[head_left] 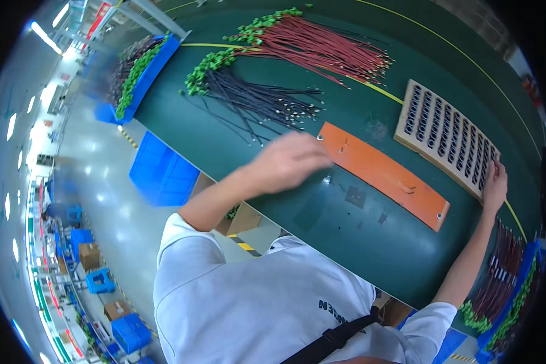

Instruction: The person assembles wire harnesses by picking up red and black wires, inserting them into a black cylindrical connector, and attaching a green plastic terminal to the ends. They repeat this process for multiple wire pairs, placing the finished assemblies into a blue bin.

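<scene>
My left hand (290,161) hangs over the green table near the left end of an orange board (379,176). Its fingers are curled and pressed together, slightly blurred, and whatever they may hold is hidden. My right hand (495,185) is at the right end of a pale tray (400,134) filled with rows of small dark round parts. Its fingers bend over the last row, closed on something too small to make out. The orange board carries small upright pegs and a fastener at each end. Black cables (249,97) with green connectors lie beyond my left hand.
Red cables (321,48) with green connectors lie at the far side. Blue bins of cables stand at the left (148,73) and right (515,297) table ends. Below the left edge are a blue crate (161,170) and a cardboard box (246,219).
</scene>
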`<control>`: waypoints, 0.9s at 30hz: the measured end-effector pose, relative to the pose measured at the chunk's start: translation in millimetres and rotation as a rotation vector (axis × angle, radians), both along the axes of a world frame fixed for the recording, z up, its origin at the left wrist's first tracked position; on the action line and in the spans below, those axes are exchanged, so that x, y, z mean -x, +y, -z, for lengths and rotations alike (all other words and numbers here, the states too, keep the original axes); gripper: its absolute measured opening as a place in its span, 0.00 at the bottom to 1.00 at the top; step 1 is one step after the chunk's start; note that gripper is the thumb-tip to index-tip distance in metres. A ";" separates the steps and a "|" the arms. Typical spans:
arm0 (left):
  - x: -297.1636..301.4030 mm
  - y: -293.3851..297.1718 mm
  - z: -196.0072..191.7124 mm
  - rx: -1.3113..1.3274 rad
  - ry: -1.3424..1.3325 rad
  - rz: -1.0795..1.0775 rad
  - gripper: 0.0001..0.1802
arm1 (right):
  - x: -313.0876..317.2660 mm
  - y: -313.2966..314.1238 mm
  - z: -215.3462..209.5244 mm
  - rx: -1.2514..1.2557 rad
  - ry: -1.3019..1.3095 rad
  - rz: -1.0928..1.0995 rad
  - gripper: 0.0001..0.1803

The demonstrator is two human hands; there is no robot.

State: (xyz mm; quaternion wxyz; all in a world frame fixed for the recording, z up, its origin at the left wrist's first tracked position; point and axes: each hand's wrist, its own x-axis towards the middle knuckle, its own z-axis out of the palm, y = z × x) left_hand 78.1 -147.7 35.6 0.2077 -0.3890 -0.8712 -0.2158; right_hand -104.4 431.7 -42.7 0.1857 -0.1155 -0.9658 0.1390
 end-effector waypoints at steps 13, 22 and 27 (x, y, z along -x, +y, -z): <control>-7.7 -178.0 -7.1 0.689 -0.025 -0.521 0.17 | 4.4 13.3 6.8 0.042 0.033 -0.004 0.25; -11.6 -167.5 -8.3 0.675 0.104 -0.374 0.16 | 0.2 11.3 3.8 0.061 0.028 0.019 0.27; -14.6 -164.6 -1.0 0.779 0.125 -0.327 0.17 | 3.2 15.3 8.9 0.079 0.084 -0.004 0.29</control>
